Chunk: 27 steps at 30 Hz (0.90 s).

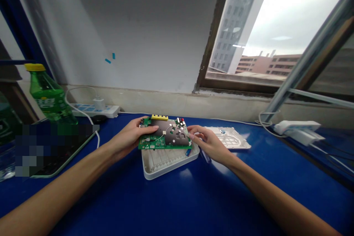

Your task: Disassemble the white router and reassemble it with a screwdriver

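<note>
A green circuit board (155,143) with a dark metal plate, a yellow connector block and thin cables is tilted above a white plastic housing (166,171). My left hand (135,132) is closed on the board's left side, its thumb lying over the metal plate. At the opposite edge, the fingers of my right hand (207,142) are bent together and pinch the board near its corner. Beneath that hand lies a purple-blue slender object (205,156), partly hidden, its kind unclear. Behind the right hand rests a white slotted cover (235,138).
On the left stand a green bottle (48,92) with a yellow cap and a dark tablet-like panel (63,151). A white power strip (110,111) sits by the wall. At right, another power strip (298,131) trails cables over the blue table (177,206).
</note>
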Each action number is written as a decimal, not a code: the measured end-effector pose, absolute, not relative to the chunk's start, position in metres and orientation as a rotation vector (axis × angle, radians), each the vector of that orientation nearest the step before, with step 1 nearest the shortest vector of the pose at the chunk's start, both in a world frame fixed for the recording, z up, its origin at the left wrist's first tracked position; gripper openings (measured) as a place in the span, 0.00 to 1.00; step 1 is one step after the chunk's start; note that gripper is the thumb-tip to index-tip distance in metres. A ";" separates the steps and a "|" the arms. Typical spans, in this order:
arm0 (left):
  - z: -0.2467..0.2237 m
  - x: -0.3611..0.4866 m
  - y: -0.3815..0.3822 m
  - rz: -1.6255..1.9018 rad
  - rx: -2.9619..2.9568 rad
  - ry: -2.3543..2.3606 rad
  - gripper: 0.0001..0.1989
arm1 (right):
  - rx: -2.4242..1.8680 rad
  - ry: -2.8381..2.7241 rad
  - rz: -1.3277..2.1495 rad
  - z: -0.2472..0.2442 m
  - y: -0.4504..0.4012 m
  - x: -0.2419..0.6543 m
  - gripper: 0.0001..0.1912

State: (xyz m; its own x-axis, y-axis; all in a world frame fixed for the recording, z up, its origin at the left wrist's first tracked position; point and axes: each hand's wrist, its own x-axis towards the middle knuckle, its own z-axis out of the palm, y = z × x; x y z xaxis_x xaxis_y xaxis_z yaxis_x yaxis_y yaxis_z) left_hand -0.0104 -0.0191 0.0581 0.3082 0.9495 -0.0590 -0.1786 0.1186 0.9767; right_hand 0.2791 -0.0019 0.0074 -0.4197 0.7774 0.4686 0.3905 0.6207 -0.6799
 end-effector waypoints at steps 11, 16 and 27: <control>0.059 -0.009 -0.021 1.085 1.226 0.886 0.23 | -0.925 -2.037 0.408 0.012 -0.004 0.276 0.12; 0.058 -0.011 -0.022 1.108 1.319 0.891 0.23 | -0.930 -2.015 0.525 0.016 -0.008 0.276 0.14; 0.053 -0.012 -0.018 1.089 1.399 0.925 0.21 | -0.969 -1.862 0.838 0.019 -0.002 0.280 0.13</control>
